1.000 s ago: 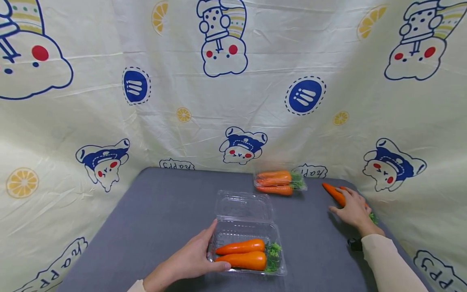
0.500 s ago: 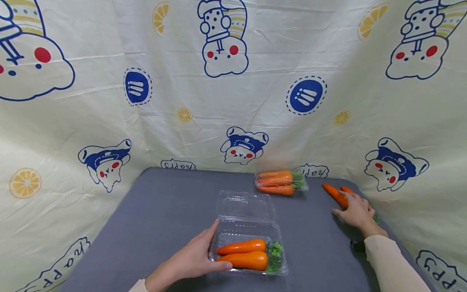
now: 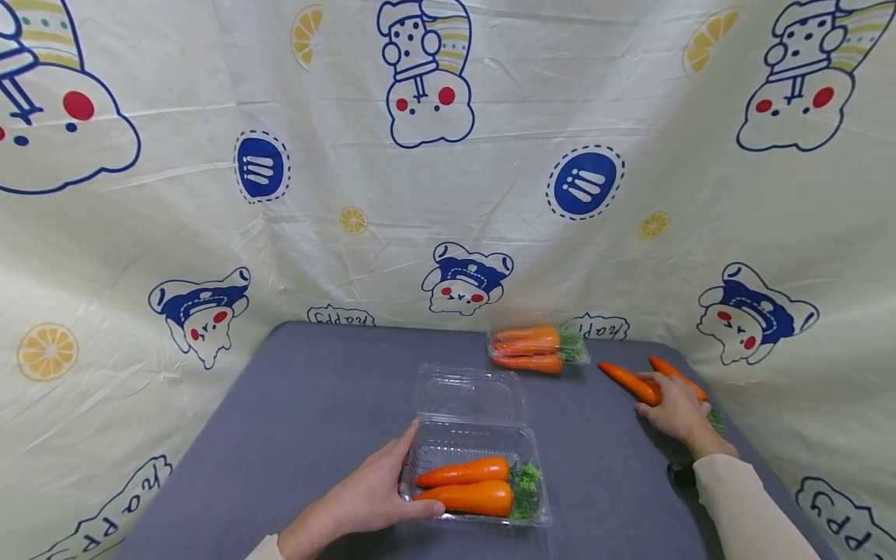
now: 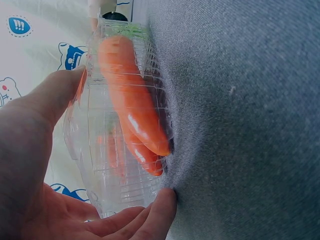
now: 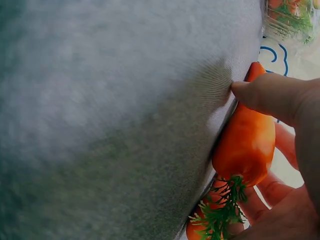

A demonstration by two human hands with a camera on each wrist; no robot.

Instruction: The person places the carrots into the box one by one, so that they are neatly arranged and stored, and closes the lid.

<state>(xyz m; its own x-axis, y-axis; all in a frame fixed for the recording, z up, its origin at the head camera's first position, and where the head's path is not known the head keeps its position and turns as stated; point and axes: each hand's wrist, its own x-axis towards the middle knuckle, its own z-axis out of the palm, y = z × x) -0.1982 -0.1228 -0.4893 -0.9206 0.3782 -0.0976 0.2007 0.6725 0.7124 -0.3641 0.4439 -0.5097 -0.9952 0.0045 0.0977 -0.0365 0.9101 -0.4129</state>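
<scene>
A clear plastic clamshell box (image 3: 455,442) stands with its lid (image 3: 470,393) folded back, near the table's front. Inside lie two orange carrots (image 3: 476,498) side by side, green tops to the right. My left hand (image 3: 371,494) grips the box's left side, thumb at the near corner. At the right, my right hand (image 3: 677,408) holds another carrot (image 3: 626,381), thumb on one side and fingers on the other. In the right wrist view this carrot (image 5: 247,142) shows its green leaves (image 5: 227,200). Just beyond it lies one more carrot (image 3: 675,373), partly hidden by the hand.
A second clear box (image 3: 575,346), packed with several carrots, sits at the back edge. The grey table (image 3: 315,404) meets a patterned white curtain (image 3: 315,264) behind and at the sides. A dark object (image 3: 679,474) shows beneath the right wrist.
My right hand has drawn the carrot leftward, away from the one beside it, so a gap now shows between them. The left hand and the box stay put.
</scene>
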